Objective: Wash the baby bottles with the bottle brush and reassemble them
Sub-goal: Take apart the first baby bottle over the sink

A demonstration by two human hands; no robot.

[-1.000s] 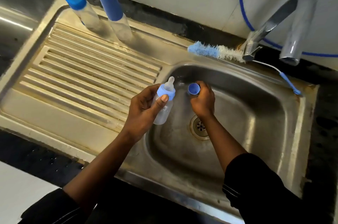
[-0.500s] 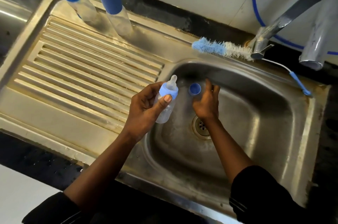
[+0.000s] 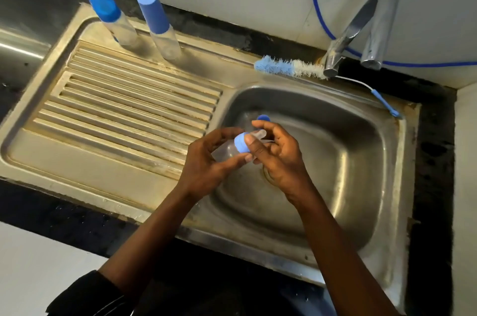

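Observation:
Over the sink basin (image 3: 361, 161) my left hand (image 3: 204, 168) grips a small clear baby bottle (image 3: 224, 152), tilted with its light blue collar and clear teat pointing right. My right hand (image 3: 281, 161) meets it from the right, its thumb lying on the collar and its fingers curled past the teat. A blue cap (image 3: 263, 117) shows just above those fingers, held in the right hand. The bottle brush (image 3: 289, 68), blue and white bristles on a wire handle, lies on the sink's back rim. Two capped bottles (image 3: 113, 16) (image 3: 157, 21) stand at the back of the drainboard.
A ribbed steel drainboard (image 3: 129, 109) fills the left side. The chrome tap (image 3: 361, 32) stands at the back right, its spout over the basin's far edge. A blue hose (image 3: 317, 6) runs down the wall behind it. Dark counter borders the sink.
The bottle has tipped from upright to lying sideways in my left hand. My right hand with the cap has moved in and now touches the bottle's collar.

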